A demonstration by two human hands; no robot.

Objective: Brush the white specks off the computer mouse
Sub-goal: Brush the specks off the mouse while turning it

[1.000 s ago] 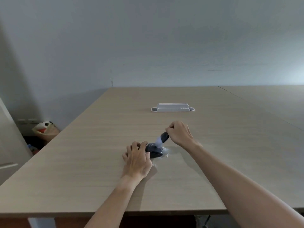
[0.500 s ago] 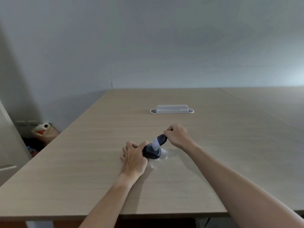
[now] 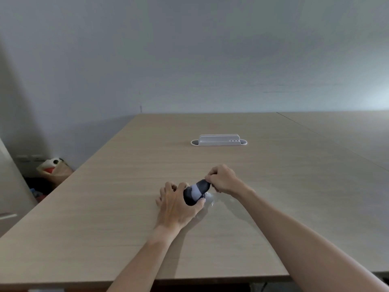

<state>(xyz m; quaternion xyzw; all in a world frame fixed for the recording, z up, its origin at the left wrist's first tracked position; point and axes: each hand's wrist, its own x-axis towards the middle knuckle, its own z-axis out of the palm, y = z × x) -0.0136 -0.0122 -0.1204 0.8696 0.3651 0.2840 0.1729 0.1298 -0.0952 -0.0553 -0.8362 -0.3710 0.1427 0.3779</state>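
Observation:
A dark computer mouse [image 3: 189, 199] lies on the wooden table [image 3: 126, 239] and is gripped from the left by my left hand [image 3: 175, 204], thumb on its near side. My right hand [image 3: 223, 179] pinches the dark handle of a small brush [image 3: 200, 187]. The brush's pale bristles lie flat across the top of the mouse. White specks [image 3: 209, 199] are scattered on the table just right of the mouse. Most of the mouse's left side is hidden under my fingers.
A white cable box [image 3: 219, 140] is set into the table farther back. A seam [image 3: 328, 140] between two tabletops runs along the right. On the floor at left sits a bag [image 3: 53, 168] with a toy in it. The table's near edge is close.
The brush has tipped lower and swept leftward across the mouse. My left hand has wrapped further over the mouse. The view has shifted slightly.

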